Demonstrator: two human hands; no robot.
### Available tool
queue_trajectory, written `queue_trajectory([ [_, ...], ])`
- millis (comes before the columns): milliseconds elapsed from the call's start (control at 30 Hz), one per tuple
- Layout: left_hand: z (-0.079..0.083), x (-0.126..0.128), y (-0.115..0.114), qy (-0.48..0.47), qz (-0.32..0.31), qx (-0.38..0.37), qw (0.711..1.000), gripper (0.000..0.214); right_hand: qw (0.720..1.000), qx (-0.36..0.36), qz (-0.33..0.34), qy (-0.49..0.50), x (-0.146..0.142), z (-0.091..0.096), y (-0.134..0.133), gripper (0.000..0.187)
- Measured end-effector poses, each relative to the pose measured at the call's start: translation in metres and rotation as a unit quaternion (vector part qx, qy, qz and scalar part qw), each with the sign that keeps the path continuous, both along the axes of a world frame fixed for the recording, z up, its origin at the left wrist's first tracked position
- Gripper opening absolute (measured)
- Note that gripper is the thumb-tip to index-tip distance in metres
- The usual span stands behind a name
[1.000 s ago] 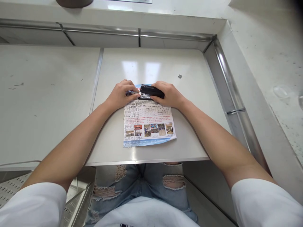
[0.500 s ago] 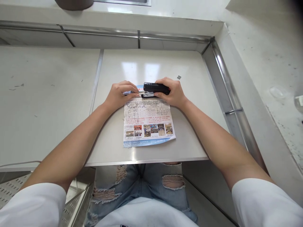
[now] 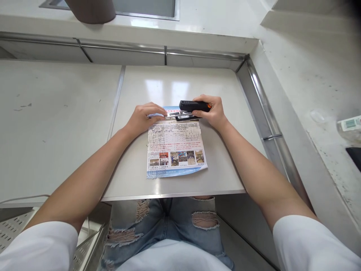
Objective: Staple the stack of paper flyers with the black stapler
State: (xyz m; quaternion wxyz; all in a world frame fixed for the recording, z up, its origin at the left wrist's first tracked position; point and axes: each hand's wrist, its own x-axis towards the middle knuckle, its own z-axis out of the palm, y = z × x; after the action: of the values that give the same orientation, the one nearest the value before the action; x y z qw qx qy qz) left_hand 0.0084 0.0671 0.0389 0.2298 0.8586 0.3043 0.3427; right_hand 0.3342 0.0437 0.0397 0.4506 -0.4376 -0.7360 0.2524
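My right hand (image 3: 213, 111) is wrapped round a black stapler (image 3: 194, 106), which lies sideways over the upper part of a printed sheet (image 3: 180, 139). The stapler's top and base are parted. A thin shiny metal strip (image 3: 172, 116) reaches from the stapler's front to my left hand (image 3: 148, 116), whose thumb and fingers are closed on its end. Whether this strip is a stapler part or a row of staples I cannot tell. Many staples line the left side of the sheet, and its lower right corner curls up.
The sheet lies on a white table (image 3: 225, 158) with a seam to its left. Small dark bits (image 3: 25, 106) lie on the left panel. A metal rail (image 3: 262, 98) and ledge border the right. A brown container (image 3: 91, 9) and a clear jar (image 3: 349, 128) stand on the ledges.
My right hand has moved the stapler slightly to the right, away from my left hand, so more of the metal strip shows between them. The view has tilted up a little.
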Motion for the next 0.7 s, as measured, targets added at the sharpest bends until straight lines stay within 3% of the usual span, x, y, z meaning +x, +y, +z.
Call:
queue_trajectory([
  [133, -0.002, 0.002, -0.002, 0.045, -0.016, 0.006, 0.999, 0.012, 0.998, -0.003, 0.054, -0.013, -0.014, 0.005, -0.007, 0.047],
  [267, -0.003, 0.005, -0.008, 0.039, 0.0, 0.003, 0.999, 0.031, 0.992, 0.027, 0.116, -0.028, -0.036, 0.005, -0.016, 0.042],
  [367, -0.004, 0.005, -0.012, 0.006, 0.013, 0.004, 1.0, 0.035, 0.99, 0.058, 0.127, -0.032, -0.046, 0.005, -0.02, 0.037],
  [600, -0.004, 0.006, -0.008, -0.031, 0.028, 0.012, 0.999, 0.034, 0.995, 0.041, 0.077, -0.046, -0.052, 0.009, -0.025, 0.038],
  [700, -0.005, 0.008, -0.005, -0.03, 0.09, 0.002, 0.996, 0.012, 0.998, 0.047, -0.043, -0.029, -0.049, 0.007, -0.022, 0.035],
])
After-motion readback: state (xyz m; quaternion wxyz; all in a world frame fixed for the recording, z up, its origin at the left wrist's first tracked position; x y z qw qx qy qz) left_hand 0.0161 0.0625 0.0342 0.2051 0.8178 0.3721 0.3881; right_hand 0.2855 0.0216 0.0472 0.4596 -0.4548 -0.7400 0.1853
